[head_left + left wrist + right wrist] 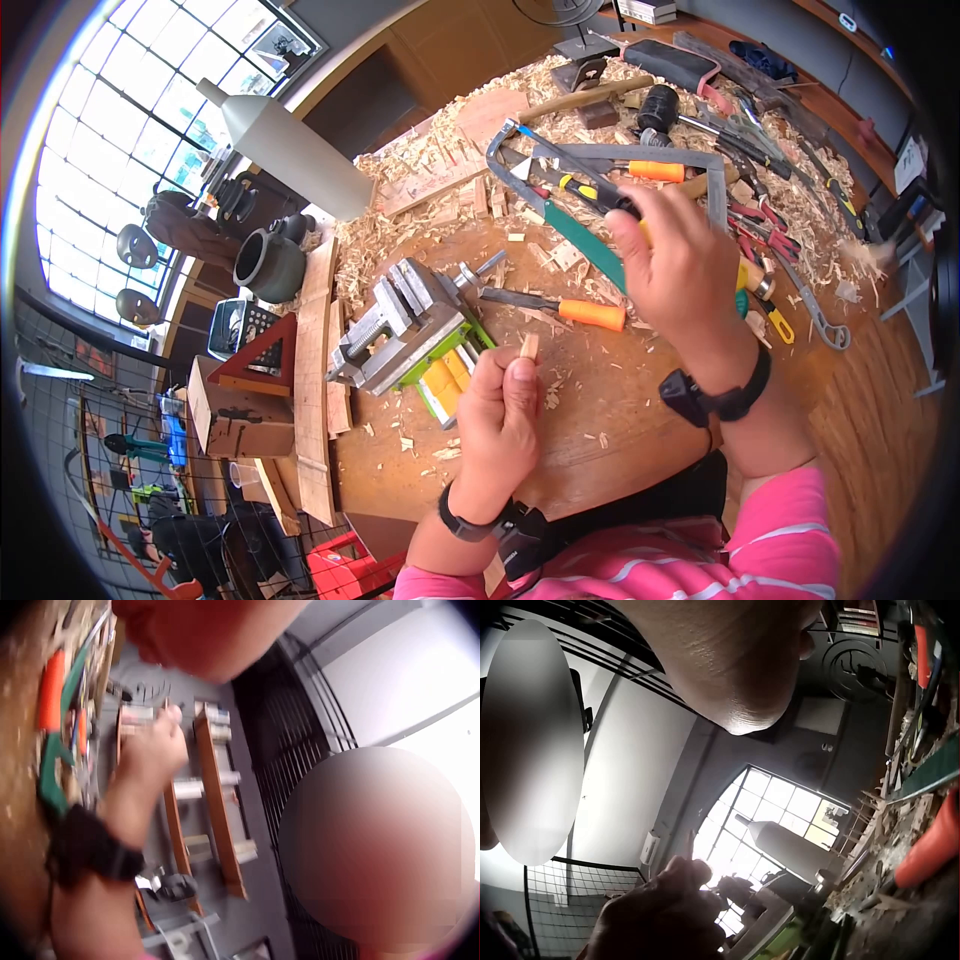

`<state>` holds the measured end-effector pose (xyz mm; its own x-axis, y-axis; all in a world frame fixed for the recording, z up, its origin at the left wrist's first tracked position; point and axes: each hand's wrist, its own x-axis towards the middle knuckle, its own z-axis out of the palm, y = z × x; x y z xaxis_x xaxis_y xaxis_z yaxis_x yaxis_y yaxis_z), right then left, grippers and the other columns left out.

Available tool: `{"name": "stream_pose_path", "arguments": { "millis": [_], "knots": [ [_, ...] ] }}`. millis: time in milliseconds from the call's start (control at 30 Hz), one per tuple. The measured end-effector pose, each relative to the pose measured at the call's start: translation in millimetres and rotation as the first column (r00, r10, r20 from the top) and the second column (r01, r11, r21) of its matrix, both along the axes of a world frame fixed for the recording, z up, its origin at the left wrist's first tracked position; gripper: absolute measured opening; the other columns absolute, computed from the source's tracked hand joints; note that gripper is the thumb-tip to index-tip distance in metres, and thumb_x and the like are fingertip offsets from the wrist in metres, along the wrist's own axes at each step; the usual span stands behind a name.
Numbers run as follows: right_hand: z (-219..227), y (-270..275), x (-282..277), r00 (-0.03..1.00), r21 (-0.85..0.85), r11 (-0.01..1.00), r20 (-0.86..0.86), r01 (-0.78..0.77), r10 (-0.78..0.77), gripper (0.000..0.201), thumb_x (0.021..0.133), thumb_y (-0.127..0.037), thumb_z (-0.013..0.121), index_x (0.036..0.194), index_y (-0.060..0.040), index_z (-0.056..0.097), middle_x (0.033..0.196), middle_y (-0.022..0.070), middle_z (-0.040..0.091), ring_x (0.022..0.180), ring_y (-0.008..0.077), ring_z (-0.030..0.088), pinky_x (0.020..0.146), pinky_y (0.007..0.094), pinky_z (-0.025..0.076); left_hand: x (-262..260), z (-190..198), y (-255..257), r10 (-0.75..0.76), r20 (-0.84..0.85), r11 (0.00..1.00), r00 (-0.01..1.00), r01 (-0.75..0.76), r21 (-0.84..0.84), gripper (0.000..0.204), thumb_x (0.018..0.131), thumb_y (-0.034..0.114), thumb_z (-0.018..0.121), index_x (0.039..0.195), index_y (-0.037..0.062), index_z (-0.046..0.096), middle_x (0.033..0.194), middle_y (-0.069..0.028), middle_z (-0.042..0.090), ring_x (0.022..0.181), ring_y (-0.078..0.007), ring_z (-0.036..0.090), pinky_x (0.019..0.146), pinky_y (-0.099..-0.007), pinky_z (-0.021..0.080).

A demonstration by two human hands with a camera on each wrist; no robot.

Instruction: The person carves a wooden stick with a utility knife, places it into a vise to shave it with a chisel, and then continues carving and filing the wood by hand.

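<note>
My left hand (pixel 500 412) holds a short, slim piece of wood (pixel 530 346) upright between thumb and curled fingers, its pale end standing above the fingertips. It is just in front of the grey metal vise (pixel 408 310). My right hand (pixel 685 265) is raised to the right, fingers loosely bent and thumb apart, overlapping the green-handled hacksaw (pixel 580 243) in the head view. Nothing shows in its grasp. A chisel with an orange handle (pixel 592 315) lies between the hands. In the right wrist view the left hand (pixel 660 911) is dark, with the wood tip (pixel 691 844) showing.
Wood shavings (pixel 400 245) cover the far table. A steel square (pixel 718 190), a mallet (pixel 658 108) and several hand tools lie at right. A grey bottle (pixel 295 150) and a dark pot (pixel 270 265) stand at left. A long board (pixel 318 400) lines the table's left edge.
</note>
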<state>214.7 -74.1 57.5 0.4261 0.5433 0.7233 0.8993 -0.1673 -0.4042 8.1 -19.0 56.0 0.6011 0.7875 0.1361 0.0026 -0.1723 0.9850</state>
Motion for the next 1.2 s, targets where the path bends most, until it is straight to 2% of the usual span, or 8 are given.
{"name": "stream_pose_path", "arguments": {
  "millis": [67, 233, 400, 600, 733, 1033, 1133, 1200],
  "knots": [
    [-6, 3, 16, 0.999, 0.134, 0.991, -0.042, 0.027, -0.022, 0.023, 0.102, -0.028, 0.068, 0.107, -0.006, 0.069, 0.088, 0.0116, 0.065, 0.078, 0.0352, 0.068, 0.064, 0.0485, 0.053, 5, -2, 1, -0.063, 0.079, 0.996, 0.995, 0.067, -0.055, 0.021, 0.116, 0.023, 0.048, 0.117, 0.0046, 0.058, 0.077, 0.0006, 0.056, 0.063, -0.0061, 0.044, 0.059, -0.0222, 0.036],
    [-7, 6, -4, 0.989, 0.084, 0.991, -0.097, -0.1, 0.108, 0.025, 0.1, -0.029, 0.069, 0.107, -0.0047, 0.069, 0.09, 0.0133, 0.067, 0.076, 0.0382, 0.069, 0.064, 0.0468, 0.054, 4, -5, 16, -0.043, 0.09, 0.969, 0.995, 0.063, -0.24, 0.026, 0.112, 0.017, 0.044, 0.127, 0.0028, 0.059, 0.084, -0.0055, 0.064, 0.053, -0.0078, 0.041, 0.049, -0.022, 0.032],
    [-8, 4, -13, 0.962, 0.037, 0.972, -0.14, -0.233, 0.235, 0.024, 0.1, -0.029, 0.07, 0.104, -0.0048, 0.067, 0.089, 0.0133, 0.067, 0.073, 0.0377, 0.069, 0.06, 0.0461, 0.053, 8, -8, 18, -0.06, 0.213, 0.914, 0.975, 0.14, -0.381, 0.036, 0.109, 0.01, 0.046, 0.143, -0.0024, 0.05, 0.104, -0.0114, 0.068, 0.07, -0.0174, 0.065, 0.06, -0.0277, 0.056],
    [-10, 5, -19, 0.941, 0.052, 0.947, -0.106, -0.318, 0.322, 0.023, 0.097, -0.028, 0.071, 0.103, -0.0057, 0.068, 0.086, 0.0122, 0.065, 0.071, 0.0363, 0.068, 0.061, 0.0463, 0.054, 1, -4, 23, -0.103, 0.231, 0.852, 0.967, 0.206, -0.481, 0.039, 0.112, 0.012, 0.046, 0.149, -0.0007, 0.043, 0.111, -0.0116, 0.065, 0.087, -0.0226, 0.075, 0.074, -0.033, 0.064],
    [-13, 3, -31, 0.906, -0.068, 0.903, -0.049, -0.424, 0.421, 0.023, 0.093, -0.025, 0.074, 0.104, -0.0057, 0.07, 0.087, 0.0113, 0.065, 0.073, 0.0321, 0.069, 0.063, 0.0431, 0.055, 1, 1, 19, -0.115, 0.192, 0.881, 0.974, 0.19, -0.434, 0.036, 0.113, 0.013, 0.047, 0.146, -0.0013, 0.048, 0.105, -0.0091, 0.066, 0.077, -0.0179, 0.073, 0.064, -0.0273, 0.061],
    [-11, 2, -36, 0.92, -0.077, 0.917, 0.005, -0.391, 0.393, 0.027, 0.093, -0.028, 0.074, 0.106, -0.0053, 0.07, 0.087, 0.01, 0.064, 0.075, 0.0317, 0.069, 0.065, 0.0438, 0.055, 4, 6, 12, -0.083, 0.048, 0.963, 0.995, 0.093, -0.253, 0.025, 0.111, 0.014, 0.051, 0.117, -0.0054, 0.065, 0.076, 0.0007, 0.06, 0.047, -0.0028, 0.044, 0.042, -0.0197, 0.032],
    [-8, 0, -36, 0.929, -0.087, 0.925, -0.008, -0.369, 0.37, 0.027, 0.094, -0.03, 0.074, 0.107, -0.006, 0.07, 0.088, 0.0103, 0.064, 0.075, 0.0329, 0.069, 0.065, 0.0448, 0.055, 4, 8, 5, 0.005, 0.063, 0.965, 0.998, 0.012, -0.262, 0.026, 0.111, 0.013, 0.052, 0.124, -0.0053, 0.066, 0.08, 0.0019, 0.061, 0.051, -0.0014, 0.044, 0.044, -0.0187, 0.031],
    [-8, -1, -35, 0.927, -0.094, 0.923, -0.029, -0.374, 0.373, 0.027, 0.094, -0.031, 0.074, 0.106, -0.0063, 0.07, 0.089, 0.0105, 0.065, 0.076, 0.0336, 0.069, 0.065, 0.0455, 0.055, 0, 9, 8, -0.046, 0.01, 0.965, 0.999, 0.047, -0.259, 0.04, 0.112, 0.008, 0.051, 0.15, -0.0016, 0.057, 0.084, 0.0037, 0.063, 0.064, -0.0007, 0.048, 0.055, -0.0183, 0.039]
  ]
}}
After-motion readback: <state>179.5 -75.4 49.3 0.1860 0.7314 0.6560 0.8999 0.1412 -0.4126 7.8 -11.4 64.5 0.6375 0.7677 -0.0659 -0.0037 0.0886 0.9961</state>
